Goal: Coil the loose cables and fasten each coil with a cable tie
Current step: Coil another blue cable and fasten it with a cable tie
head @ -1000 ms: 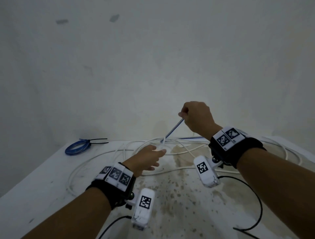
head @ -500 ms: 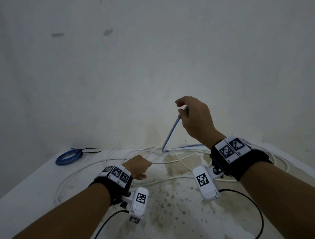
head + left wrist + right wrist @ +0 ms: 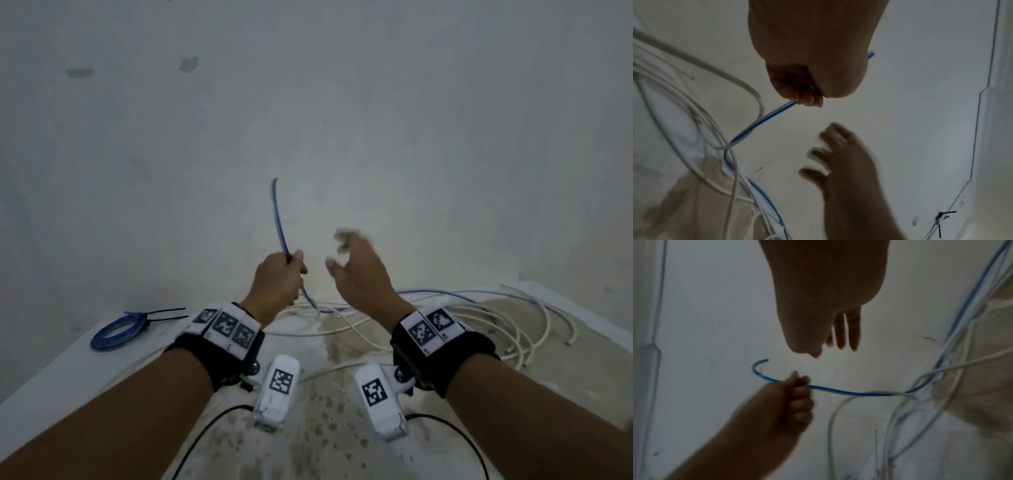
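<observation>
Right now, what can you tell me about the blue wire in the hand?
The blue cable is thin and bendy, with a paler stripe along it. The left hand grips it near its free end, which curves up in the air. Below the fist it droops to the table and runs among the loose white cables.

A bare, unfinished room, more like a utility or work space than a furnished home. Beyond the fingers (image 3: 346,236) rises a plain whitewashed wall (image 3: 342,120) with scuffs and patched spots. Below the fingers lies a white table (image 3: 51,373) with brown staining, strewn with loose white cables (image 3: 513,329); a tied blue coil (image 3: 114,332) lies well to their left.
</observation>
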The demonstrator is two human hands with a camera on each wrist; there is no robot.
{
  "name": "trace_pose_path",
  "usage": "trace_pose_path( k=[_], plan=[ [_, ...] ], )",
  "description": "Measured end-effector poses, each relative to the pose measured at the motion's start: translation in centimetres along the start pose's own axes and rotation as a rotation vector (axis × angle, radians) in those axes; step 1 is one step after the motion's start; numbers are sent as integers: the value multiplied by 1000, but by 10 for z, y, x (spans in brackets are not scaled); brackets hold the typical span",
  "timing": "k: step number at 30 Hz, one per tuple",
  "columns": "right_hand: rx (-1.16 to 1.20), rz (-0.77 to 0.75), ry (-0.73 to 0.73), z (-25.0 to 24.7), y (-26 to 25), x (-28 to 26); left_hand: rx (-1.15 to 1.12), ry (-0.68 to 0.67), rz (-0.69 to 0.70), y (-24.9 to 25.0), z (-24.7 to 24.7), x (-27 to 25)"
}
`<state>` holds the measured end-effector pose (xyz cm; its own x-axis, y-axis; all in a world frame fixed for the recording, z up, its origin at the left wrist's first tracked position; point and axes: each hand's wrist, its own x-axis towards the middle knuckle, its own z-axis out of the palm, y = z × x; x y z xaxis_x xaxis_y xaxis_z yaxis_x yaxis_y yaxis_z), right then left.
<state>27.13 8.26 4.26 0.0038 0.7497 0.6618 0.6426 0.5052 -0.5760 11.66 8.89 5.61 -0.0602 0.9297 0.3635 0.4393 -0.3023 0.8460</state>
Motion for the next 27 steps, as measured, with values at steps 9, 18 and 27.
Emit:
trace_pose_path(
  k=[9, 18, 27],
  plan=[
    [-299, 170, -582, 95, 62, -15, -84, -117, -49, 7, -51, -10],
    [-473, 245, -581, 117, 88, 1, -203, 189, -93, 5, -112, -9],
    [149, 572, -568, 93, 94, 17, -73, 213, -246, -13, -149, -11]
  ],
)
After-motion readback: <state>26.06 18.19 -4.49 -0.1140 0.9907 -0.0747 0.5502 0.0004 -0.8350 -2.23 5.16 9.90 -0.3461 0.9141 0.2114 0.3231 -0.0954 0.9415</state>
